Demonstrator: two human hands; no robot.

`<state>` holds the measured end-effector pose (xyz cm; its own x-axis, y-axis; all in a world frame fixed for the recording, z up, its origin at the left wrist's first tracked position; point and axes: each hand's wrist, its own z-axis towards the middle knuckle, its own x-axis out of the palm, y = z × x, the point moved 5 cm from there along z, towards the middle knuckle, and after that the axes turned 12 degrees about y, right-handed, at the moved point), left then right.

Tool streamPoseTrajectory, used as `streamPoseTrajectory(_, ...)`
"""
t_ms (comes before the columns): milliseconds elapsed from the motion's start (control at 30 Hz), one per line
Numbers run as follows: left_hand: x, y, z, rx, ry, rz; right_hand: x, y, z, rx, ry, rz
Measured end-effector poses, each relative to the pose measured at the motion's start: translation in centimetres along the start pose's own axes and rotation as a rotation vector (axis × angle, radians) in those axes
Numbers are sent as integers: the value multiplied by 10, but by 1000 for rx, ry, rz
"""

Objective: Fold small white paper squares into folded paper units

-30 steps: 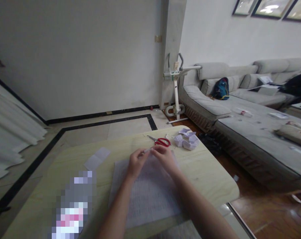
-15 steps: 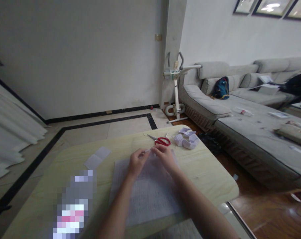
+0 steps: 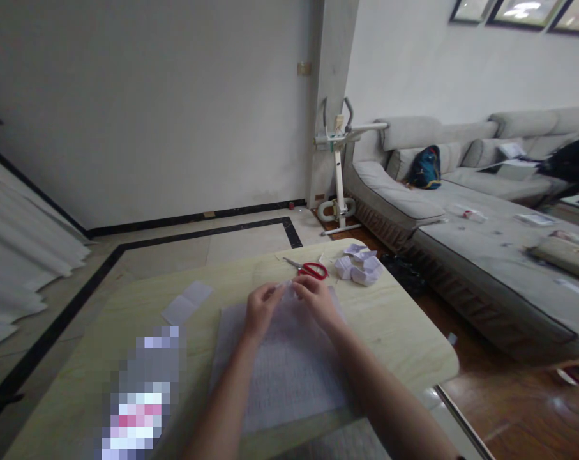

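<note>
My left hand [image 3: 263, 308] and my right hand [image 3: 316, 299] meet over the far edge of a large written sheet of paper [image 3: 289, 377]. Between their fingertips is a small piece of white paper [image 3: 288, 291], pinched from both sides; its shape is partly hidden by the fingers. Just beyond the right hand lie scissors with red handles [image 3: 313, 271], blades pointing left. To their right sit several folded white paper pieces [image 3: 366, 273] in a loose cluster. A creased rectangle of paper [image 3: 187, 304] lies flat to the left of my hands.
The pale wooden table [image 3: 404, 338] has a rounded right corner. A blurred-out object [image 3: 140, 402] is at its left side. Beyond stand an exercise machine [image 3: 338, 172] and a grey sofa [image 3: 490, 255] with a blue backpack [image 3: 426, 168]. A person's dark sleeve [image 3: 569, 163] shows far right.
My fingertips have moved slightly apart, and more of the small white paper shows between them. Things on the table stay where they were.
</note>
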<state>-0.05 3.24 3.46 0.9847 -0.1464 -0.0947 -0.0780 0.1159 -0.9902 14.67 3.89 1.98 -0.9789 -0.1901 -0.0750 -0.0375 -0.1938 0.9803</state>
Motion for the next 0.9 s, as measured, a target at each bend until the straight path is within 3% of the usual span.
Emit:
streamPoseTrajectory(400,7,2,-1,15,135,46,-2,9,-1,-8,-16,-39)
streamPoseTrajectory(667,0,0,1,59,3,112,8,4,-1,27,62,-35)
streamPoseTrajectory(900,3,-2,1,80,85,122,10,-1,1,64,131,80)
